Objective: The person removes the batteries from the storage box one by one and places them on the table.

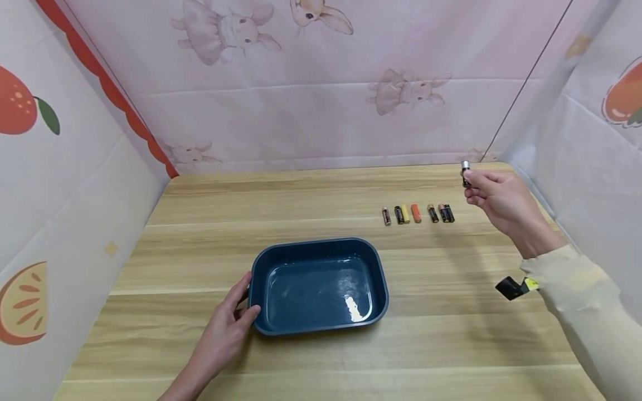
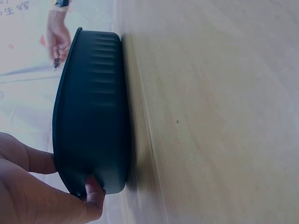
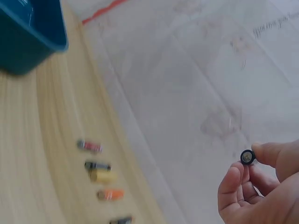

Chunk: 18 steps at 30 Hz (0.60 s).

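Observation:
My right hand (image 1: 504, 203) is raised over the table's right side, pinching a black battery with a silver end (image 1: 465, 174) between thumb and fingertips. In the right wrist view this battery (image 3: 247, 157) shows its round end. My left hand (image 1: 225, 328) grips the left end of a dark blue rectangular tray (image 1: 321, 329), thumb at the rim and fingers on its outer side. From the left wrist the tray's side wall (image 2: 93, 112) is seen standing on the table. A row of loose batteries lies beyond the tray: a yellow one (image 1: 405, 214), an orange one (image 1: 416, 213) and several dark ones (image 1: 433, 213).
The wooden table (image 1: 200, 223) meets a pink rabbit-print curtain (image 1: 301, 122) at the back. White fruit-print curtains (image 1: 90, 184) stand at both sides. Black and yellow material (image 1: 511, 288) sticks out beside my right sleeve (image 1: 577, 284).

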### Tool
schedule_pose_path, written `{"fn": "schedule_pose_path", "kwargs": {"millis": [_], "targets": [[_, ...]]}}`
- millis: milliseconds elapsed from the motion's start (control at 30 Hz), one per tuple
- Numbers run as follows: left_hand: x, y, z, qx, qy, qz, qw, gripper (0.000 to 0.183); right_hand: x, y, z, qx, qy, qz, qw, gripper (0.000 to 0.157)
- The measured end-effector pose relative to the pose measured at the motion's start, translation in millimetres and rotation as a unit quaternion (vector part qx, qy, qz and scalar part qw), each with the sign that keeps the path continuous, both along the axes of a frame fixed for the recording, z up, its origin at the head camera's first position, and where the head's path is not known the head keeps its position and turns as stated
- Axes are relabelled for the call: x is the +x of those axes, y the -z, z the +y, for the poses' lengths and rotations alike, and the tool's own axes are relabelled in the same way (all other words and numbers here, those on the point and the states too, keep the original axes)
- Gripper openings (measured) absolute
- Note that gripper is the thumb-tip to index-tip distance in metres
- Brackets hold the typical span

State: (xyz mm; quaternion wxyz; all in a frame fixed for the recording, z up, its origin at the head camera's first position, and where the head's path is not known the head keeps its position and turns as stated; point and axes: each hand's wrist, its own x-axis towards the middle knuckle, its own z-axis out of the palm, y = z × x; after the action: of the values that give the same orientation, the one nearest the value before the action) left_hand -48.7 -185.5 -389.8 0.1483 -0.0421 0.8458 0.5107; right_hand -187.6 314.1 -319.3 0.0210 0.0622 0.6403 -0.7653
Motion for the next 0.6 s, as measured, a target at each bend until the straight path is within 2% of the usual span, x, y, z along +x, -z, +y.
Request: {"fn": "schedule_pose_path", "kwargs": {"millis": [233, 333, 400, 467, 533, 600], "targets": [[0.5, 2.5, -0.4, 0.001, 0.003, 0.011, 0.9999, 0.068, -8.4, 36.8, 30.5, 0.087, 0.047, -0.051, 0.994, 0.021], [1.7, 3.3, -0.6, 0.003, 0.005, 0.018, 0.9998, 0.068, -12.6, 54.1, 39.0, 0.140, 0.053, -0.070, 0.986, 0.018], [2.0, 3.0, -0.4, 0.001, 0.002, 0.016, 0.9999, 0.068, -15.3, 64.6, 42.5, 0.195, 0.056, -0.081, 0.976, 0.011], [2.1, 2.8, 0.0, 0.000, 0.000, 0.015, 0.9999, 0.068, -18.1, 75.1, 45.7, 0.244, 0.057, -0.087, 0.964, 0.021], [1.9, 2.5, 0.5, -0.001, -0.004, 0.011, 0.9999, 0.068, -20.8, 84.8, 48.6, 0.274, 0.056, -0.091, 0.956, 0.038], [1.9, 2.3, 1.0, -0.003, -0.002, 0.013, 0.9999, 0.068, -23.1, 92.9, 50.3, 0.298, 0.051, -0.095, 0.949, 0.047]]}}
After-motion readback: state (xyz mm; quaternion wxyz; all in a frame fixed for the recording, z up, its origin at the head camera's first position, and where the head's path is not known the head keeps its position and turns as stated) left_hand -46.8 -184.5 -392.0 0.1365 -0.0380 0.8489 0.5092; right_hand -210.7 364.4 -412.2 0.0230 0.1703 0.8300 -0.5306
